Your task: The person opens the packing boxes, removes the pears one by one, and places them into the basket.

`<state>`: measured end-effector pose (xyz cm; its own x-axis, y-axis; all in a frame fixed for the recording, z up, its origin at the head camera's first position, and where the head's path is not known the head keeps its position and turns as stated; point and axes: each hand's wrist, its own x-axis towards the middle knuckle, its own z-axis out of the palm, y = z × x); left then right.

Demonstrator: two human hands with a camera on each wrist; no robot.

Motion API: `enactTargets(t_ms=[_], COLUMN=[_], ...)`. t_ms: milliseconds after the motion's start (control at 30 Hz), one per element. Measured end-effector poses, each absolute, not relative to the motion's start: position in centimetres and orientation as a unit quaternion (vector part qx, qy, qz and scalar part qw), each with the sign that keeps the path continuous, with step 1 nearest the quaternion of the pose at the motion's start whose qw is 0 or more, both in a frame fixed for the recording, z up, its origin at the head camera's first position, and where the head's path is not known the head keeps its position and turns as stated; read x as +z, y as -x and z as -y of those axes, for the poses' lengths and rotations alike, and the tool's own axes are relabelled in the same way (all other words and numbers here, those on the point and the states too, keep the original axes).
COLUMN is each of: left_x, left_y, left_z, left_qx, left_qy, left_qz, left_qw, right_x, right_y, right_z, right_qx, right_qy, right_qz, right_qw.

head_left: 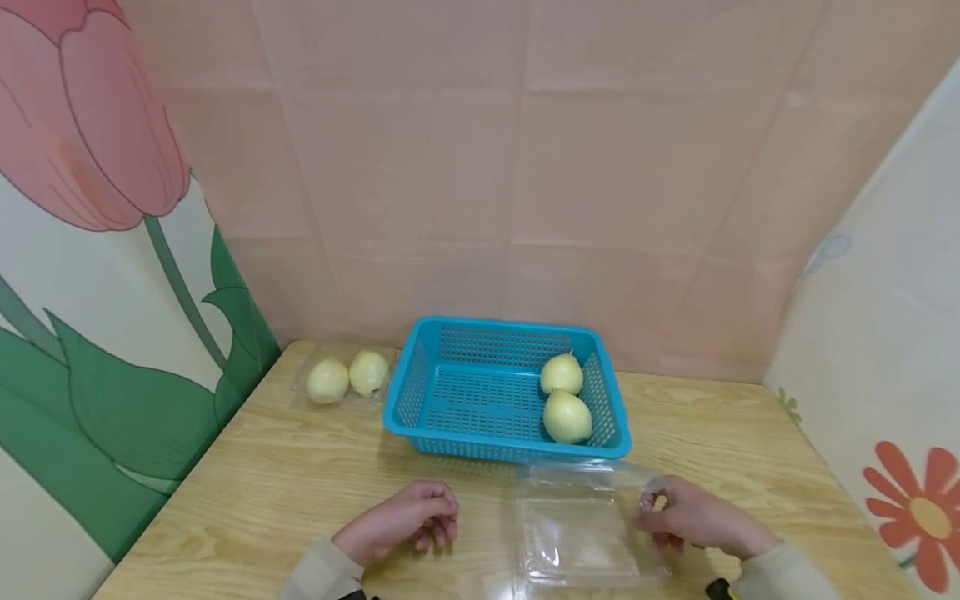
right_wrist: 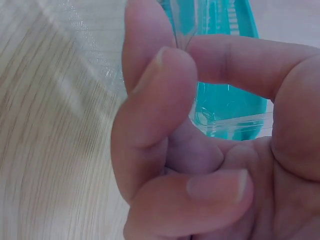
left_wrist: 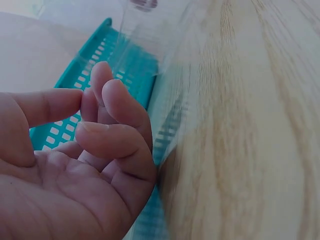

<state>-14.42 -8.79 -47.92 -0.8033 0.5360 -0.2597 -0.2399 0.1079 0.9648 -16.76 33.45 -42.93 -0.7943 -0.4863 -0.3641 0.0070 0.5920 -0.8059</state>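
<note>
A clear plastic box (head_left: pixel 577 533) lies on the table in front of the basket. My right hand (head_left: pixel 701 515) pinches the box's right edge between thumb and fingers; the right wrist view shows the thin plastic (right_wrist: pixel 184 25) between them. To the left of the box, my left hand (head_left: pixel 408 517) hovers low over the wood with loosely curled fingers, holding nothing. In the left wrist view its palm (left_wrist: pixel 65 190) is bare. Behind the box stands a blue plastic basket (head_left: pixel 510 452), where two pale yellow pears (head_left: pixel 567 417) sit at the right end.
At the back left, another clear plastic container (head_left: pixel 300 379) holds two pears (head_left: pixel 327 381), close beside the basket. The wooden table (head_left: pixel 255 475) ends at a pink cloth backdrop (head_left: pixel 465 167), with printed panels to the left and right.
</note>
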Motion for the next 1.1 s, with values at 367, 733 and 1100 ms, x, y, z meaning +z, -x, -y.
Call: enactTargets(t_ms=[367,733,1100], left_x=[-47.6,-47.9,-47.7], left_y=[14.3,14.4,14.5], left_z=[9.1,9.3,9.6], left_qx=[0.657,0.660,0.661], left_qy=[-0.101,-0.076,-0.066], left_qz=[-0.693,-0.696,-0.700], left_qw=[0.280,0.272,0.263], right_x=[-42.6,-42.4,-42.1], right_y=[16.9,17.4,17.8], right_z=[-36.9,-40.6,-44.1], right_qx=[-0.419,-0.404,-0.385], right_qy=[0.111,0.097,0.078], right_qz=[-0.850,-0.856,-0.865], right_qw=[0.297,0.307,0.312])
